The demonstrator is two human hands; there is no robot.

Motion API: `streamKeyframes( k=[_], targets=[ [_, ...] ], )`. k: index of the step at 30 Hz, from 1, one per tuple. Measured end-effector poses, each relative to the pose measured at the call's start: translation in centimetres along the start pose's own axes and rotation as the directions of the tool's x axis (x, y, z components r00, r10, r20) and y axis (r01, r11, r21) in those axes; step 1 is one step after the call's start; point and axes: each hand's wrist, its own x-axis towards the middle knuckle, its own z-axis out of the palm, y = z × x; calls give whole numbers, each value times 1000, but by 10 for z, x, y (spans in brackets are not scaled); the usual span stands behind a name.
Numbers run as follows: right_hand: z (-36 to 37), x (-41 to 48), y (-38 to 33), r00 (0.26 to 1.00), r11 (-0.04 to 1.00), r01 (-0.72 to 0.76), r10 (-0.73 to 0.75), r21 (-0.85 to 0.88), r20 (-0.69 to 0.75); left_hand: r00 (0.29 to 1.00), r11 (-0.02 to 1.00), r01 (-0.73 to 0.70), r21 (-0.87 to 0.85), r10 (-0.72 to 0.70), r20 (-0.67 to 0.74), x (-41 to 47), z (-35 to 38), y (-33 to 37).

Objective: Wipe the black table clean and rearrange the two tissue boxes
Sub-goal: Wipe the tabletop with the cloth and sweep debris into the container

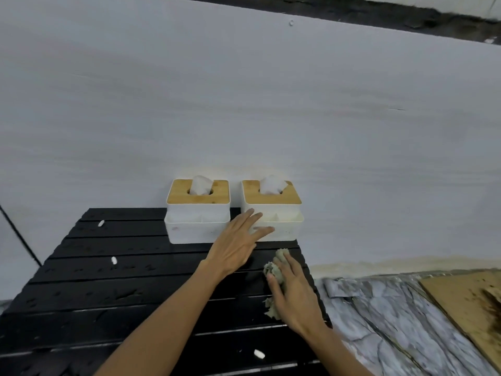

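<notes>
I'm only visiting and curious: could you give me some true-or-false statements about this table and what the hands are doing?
1. The left tissue box and right tissue box both have wooden lids. True.
2. The right hand holds a cloth on the black table. True.
3. The left hand grips a tissue. False: its fingers are straight, reaching to the right tissue box.
4. The boxes are stacked. False: they stand side by side.
5. Small white bits lie on the table. True.

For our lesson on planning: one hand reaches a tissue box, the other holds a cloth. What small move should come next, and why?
Probably the left hand should grip the right tissue box and lift it aside: its straight fingers reach the box front, and the right hand holds the cloth on the black table.
</notes>
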Motion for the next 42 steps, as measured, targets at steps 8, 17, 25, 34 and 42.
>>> streamKeyframes(
  k=[8, 17, 25, 34, 42],
  targets=[
    [-3, 0, -2, 1000, 1000, -13, 13, 17, 1, 996, 1000, -28, 4, 28, -80, 17, 19, -13],
    [-1, -2, 0, 999, 997, 46, -44, -60, 29, 985, 984, 26, -177, -55, -166, 21, 10, -9],
    [6, 8, -1, 998, 989, 45, -50, -142, -28, 968, 963, -57, -265, -12, -252, 33, -33, -5],
    [19, 95, 5, 991, 987, -110, 99, -120, -89, 918, 928, -93, -360, -60, -393, 43, -99, -1],
    [36, 172, 2, 988, 980, -151, 145, -129, -58, 902, 937, -102, -334, -54, -428, 43, -122, -19]
  ],
)
